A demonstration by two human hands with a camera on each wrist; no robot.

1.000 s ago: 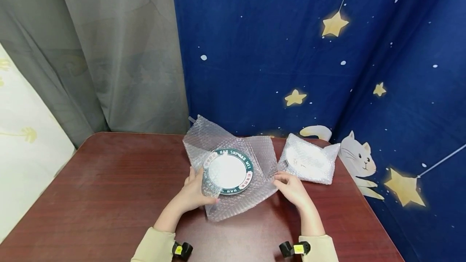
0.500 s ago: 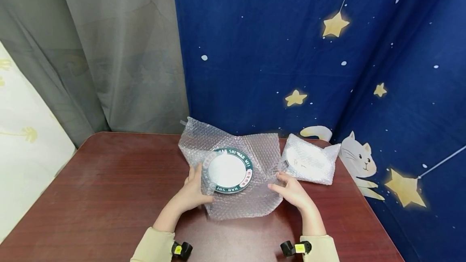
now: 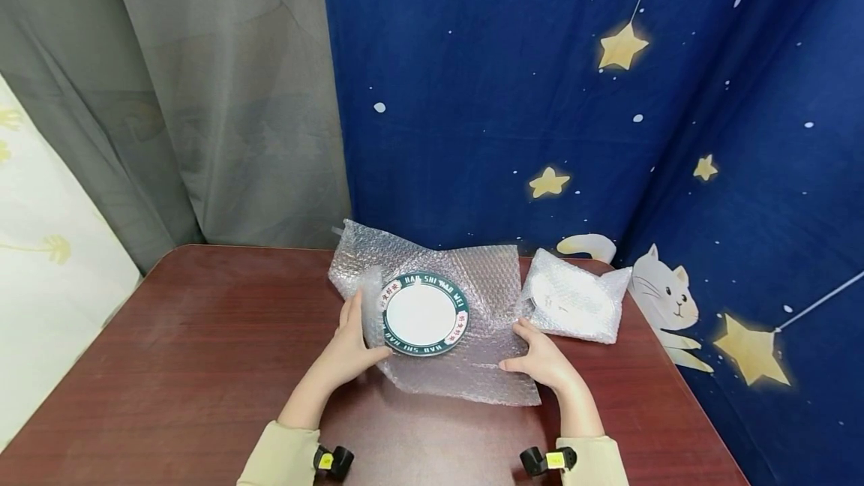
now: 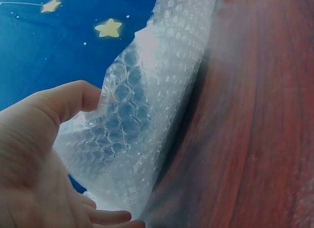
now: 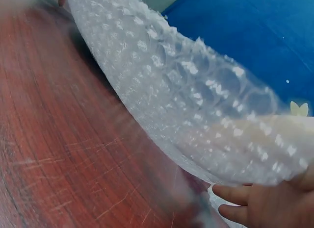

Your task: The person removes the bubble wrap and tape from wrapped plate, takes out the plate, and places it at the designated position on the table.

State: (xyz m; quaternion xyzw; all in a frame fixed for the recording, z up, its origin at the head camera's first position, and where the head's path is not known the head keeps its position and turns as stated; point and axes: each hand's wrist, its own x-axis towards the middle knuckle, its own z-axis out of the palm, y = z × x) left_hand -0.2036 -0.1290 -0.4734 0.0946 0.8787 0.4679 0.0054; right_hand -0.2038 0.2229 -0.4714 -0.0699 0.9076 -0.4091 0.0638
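A round white plate [image 3: 421,314] with a lettered green rim lies face up on a spread sheet of bubble wrap [image 3: 466,377] in the head view. My left hand [image 3: 347,347] is at the plate's left side, thumb and fingers spread wide, against a raised flap of the wrap. In the left wrist view, the left thumb [image 4: 81,98] meets the wrap's edge and the fingers [image 4: 110,217] extend below it. My right hand [image 3: 545,358] rests at the sheet's right edge, fingers spread. The right wrist view shows its thumb through the translucent wrap, with straight fingers [image 5: 233,193] below.
A second bubble-wrapped bundle [image 3: 574,298] with something white inside lies at the back right, just beyond my right hand. The reddish-brown table [image 3: 223,336] ends at a grey curtain [image 3: 256,133] and a blue star-patterned curtain [image 3: 459,96].
The left flap has been drawn leftward off the plate, baring its left rim. The sheet's front right corner has spread out flatter toward the right. My right fingers have spread from the wrap's edge.
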